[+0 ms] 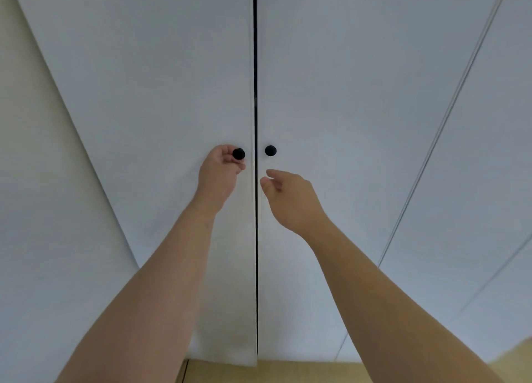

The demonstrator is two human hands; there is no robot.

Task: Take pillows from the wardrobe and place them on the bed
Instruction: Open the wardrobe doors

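Wardrobe (172, 80) doors are barely parted; pillows unseen, presumably inside. Left hand (218, 171) grips the left knob (238, 154); right hand (290, 198), loosely open, sits at five o'clock of the right knob (270, 150). Everything remains: opening, fetching, carrying to the bed.

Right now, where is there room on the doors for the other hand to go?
The right knob is bare all round, and the right hand hangs open just below it, not touching. Plain door panel stretches beyond it to the right. It is crowded at the left knob, where the left hand has its fingers around it, beside the dark gap between the doors.
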